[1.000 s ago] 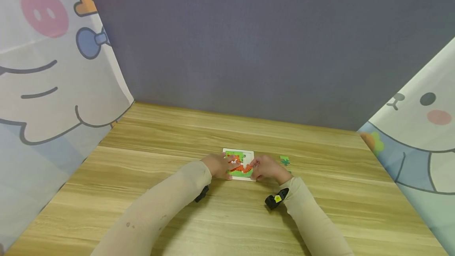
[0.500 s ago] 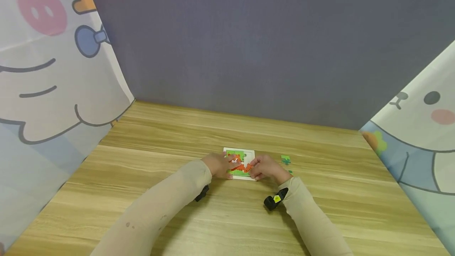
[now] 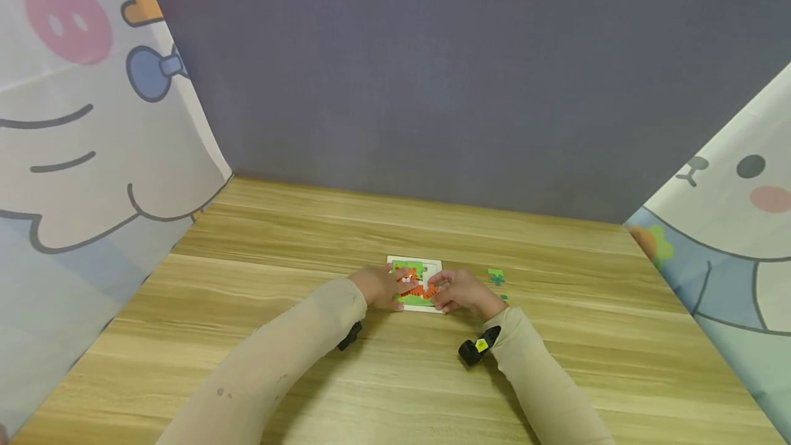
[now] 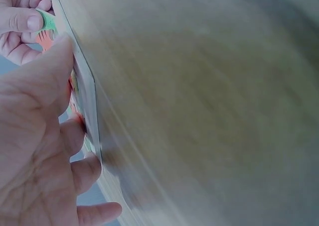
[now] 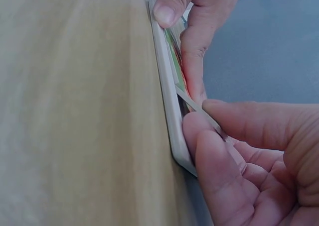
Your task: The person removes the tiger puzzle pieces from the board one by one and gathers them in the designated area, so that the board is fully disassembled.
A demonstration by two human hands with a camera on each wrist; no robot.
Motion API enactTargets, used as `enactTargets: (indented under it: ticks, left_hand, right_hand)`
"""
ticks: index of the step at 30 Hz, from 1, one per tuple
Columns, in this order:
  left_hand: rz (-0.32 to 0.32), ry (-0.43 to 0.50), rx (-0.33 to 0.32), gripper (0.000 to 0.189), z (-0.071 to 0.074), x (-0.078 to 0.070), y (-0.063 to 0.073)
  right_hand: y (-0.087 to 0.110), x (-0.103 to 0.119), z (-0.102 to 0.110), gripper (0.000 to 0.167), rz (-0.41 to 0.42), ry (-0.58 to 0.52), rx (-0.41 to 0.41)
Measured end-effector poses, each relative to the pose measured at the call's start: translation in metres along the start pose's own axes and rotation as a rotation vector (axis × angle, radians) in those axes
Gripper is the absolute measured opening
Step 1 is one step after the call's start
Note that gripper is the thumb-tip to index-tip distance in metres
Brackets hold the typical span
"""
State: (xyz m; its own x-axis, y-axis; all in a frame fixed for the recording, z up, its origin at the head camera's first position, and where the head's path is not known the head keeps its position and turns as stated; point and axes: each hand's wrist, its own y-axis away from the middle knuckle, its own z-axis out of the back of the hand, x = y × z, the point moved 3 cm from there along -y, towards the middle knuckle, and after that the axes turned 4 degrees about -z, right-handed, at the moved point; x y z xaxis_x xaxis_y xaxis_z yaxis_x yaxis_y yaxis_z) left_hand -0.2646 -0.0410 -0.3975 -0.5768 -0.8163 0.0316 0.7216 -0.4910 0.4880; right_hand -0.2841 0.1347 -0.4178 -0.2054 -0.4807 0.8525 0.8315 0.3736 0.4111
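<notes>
A small white-framed jigsaw board (image 3: pixel 432 266) with a tiger on green lies flat on the table. Its upper right part shows bare white. My left hand (image 3: pixel 378 287) rests on its left side with fingers spread; in the right wrist view the left thumb (image 5: pixel 167 13) presses the frame near its edge. At the lower right of the board, my right hand (image 3: pixel 466 292) pinches a green and orange jigsaw piece (image 4: pixel 48 21) between thumb and fingers. That piece sits tilted, one edge down in the frame, as the right wrist view shows. Fingers hide parts of the picture.
A loose green jigsaw piece (image 3: pixel 496 277) lies on the wooden table (image 3: pixel 309 225) right of the board. Another piece (image 3: pixel 505 298) is partly hidden behind the right wrist. A grey panel (image 3: pixel 395 88) stands at the back, with cartoon-printed sheets at both sides.
The right hand's fingers shift slightly at the board's lower right, still holding the piece. The left hand stays put. The head view shifts a little.
</notes>
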Motion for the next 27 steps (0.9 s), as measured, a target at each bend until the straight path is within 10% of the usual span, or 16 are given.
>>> enactTargets:
  ticks: [27]
  left_hand:
    - [-0.003, 0.037, 0.012, 0.063, -0.003, 0.002, -0.005]
  right_hand:
    - [0.011, 0.004, -0.003, 0.039, 0.049, 0.079, -0.019]
